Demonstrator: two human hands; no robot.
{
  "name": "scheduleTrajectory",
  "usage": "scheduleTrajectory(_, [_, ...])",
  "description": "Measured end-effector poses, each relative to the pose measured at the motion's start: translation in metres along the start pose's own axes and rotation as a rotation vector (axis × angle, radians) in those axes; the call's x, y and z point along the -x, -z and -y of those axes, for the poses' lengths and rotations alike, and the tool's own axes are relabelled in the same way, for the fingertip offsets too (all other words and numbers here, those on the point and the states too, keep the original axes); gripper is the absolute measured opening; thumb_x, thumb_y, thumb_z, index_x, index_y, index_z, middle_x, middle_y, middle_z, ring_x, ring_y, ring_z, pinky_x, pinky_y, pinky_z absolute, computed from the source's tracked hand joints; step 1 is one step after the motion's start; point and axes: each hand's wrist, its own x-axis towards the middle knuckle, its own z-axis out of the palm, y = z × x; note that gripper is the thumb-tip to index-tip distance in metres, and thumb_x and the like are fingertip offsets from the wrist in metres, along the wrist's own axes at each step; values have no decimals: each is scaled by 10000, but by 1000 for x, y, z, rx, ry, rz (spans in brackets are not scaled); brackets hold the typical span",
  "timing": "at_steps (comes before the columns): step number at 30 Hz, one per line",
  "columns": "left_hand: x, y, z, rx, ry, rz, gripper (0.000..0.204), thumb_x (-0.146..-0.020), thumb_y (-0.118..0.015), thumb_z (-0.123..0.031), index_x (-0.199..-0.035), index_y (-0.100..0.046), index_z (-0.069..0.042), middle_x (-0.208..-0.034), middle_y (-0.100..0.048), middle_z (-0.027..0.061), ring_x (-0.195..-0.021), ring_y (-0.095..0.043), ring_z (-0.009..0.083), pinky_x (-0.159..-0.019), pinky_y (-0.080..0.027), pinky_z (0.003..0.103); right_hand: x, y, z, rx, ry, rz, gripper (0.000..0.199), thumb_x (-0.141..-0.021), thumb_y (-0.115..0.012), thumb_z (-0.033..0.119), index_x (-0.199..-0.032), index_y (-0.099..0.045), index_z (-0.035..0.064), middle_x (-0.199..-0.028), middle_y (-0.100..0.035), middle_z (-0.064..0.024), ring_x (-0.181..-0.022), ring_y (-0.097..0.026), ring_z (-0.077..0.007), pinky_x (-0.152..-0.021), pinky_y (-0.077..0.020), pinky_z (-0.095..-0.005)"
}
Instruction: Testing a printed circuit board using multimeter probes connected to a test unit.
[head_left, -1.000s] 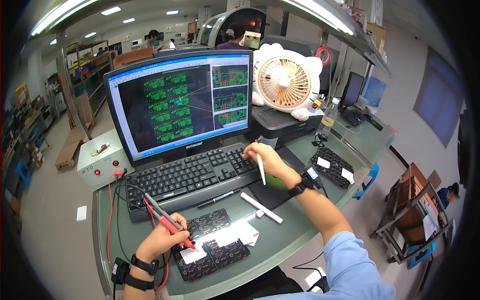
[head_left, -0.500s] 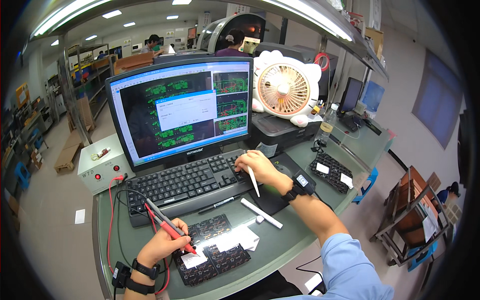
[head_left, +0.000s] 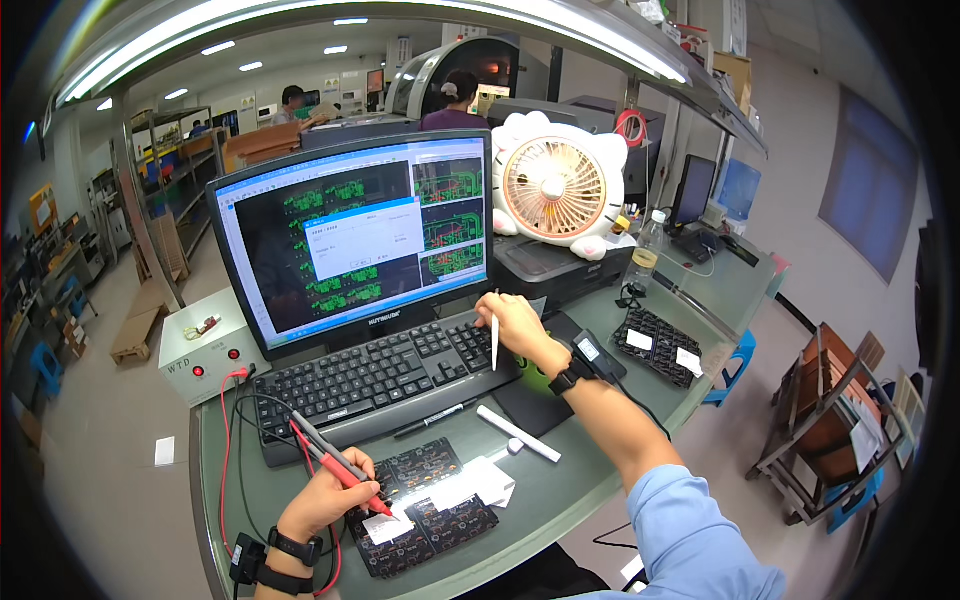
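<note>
Since 1.0 s ago your right hand [head_left: 520, 325] shifted along the keyboard [head_left: 385, 375], white pen [head_left: 494, 342] pinched | left hand [head_left: 325, 500] grip closed on 2 probes [head_left: 335, 462] over circuit board [head_left: 425, 505] on tabletop [head_left: 560, 480] | keep tips steady, press keys lightly.

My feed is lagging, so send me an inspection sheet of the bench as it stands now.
Surface: grey-green bench, crowded.
Job's things: black circuit panel with white slips; red and black probes; white pen.
Clutter: keyboard, black marker, white stick, second black panel, bottle, fan.
Hands: left hand holds the probes on the panel; right hand holds the pen at the keyboard.
Cables: red and black leads run to a white box.
Surroundings: monitor; two people behind.
</note>
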Motion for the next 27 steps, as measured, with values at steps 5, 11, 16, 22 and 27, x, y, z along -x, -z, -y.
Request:
scheduleTrajectory(5, [2,4,0,-18,-23,-7,176,-868,-667,-110,-957,-521,-70,-767,-629,23,-650,-582,46,-581,-463,185,3,2,23,-195,61,33,94,-904,-547,172,-952,-593,106,-797,-682,5,-865,-622,-241,-785,-413,-391])
scheduleTrajectory(11, [3,0,-2,-14,-41,9,182,-877,-665,-121,-973,-517,-74,-799,-621,19,-659,-586,47,-580,-466,188,21,8,45,-114,129,39,91,-916,-575,183,-978,-621,133,-835,-685,18,-870,-614,-235,-814,-417,-376])
scheduleTrajectory(16, [4,-3,-8,-20,-2,17,188,-860,-674,-113,-941,-511,-67,-774,-556,-9,-655,-549,63,-593,-441,206,35,15,44,-111,102,24,118,-934,-562,170,-1027,-620,124,-884,-701,-21,-909,-634,-251,-860,-418,-377])
scheduleTrajectory(22, [4,-2,-8,-1,9,19,184,-863,-672,-115,-937,-511,-68,-778,-557,-3,-660,-551,71,-605,-448,210,57,21,41,-103,-234,-151,212,-933,-557,152,-1141,-563,111,-983,-694,-128,-911,-645,-339,-800,-480,-443])
scheduleTrajectory(27, [3,0,-4,-3,1,20,180,-870,-669,-121,-939,-511,-68,-787,-560,-1,-670,-557,74,-608,-452,213,58,31,52,-132,-287,-60,272,-918,-562,134,-1189,-551,116,-1014,-672,-180,-947,-629,-397,-787,-484,-486])
